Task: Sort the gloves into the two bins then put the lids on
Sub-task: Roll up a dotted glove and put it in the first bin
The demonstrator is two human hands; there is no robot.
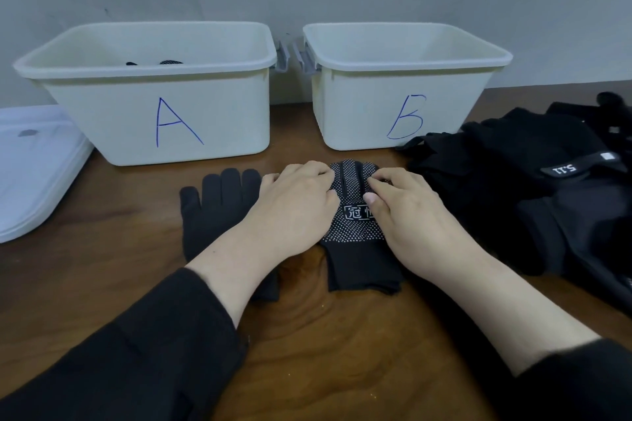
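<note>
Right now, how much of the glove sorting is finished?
Barely started. Bin A holds something dark and dotted, probably a glove; bin B looks empty. Both hands, left hand and right hand, work on a dotted glove. A plain glove, the pile and the lids remain.

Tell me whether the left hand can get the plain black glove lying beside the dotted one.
Probably yes. The plain glove lies flat right under the left hand, nothing on top but that forearm. The hand is busy on the dotted glove, so it must let go first.
</note>
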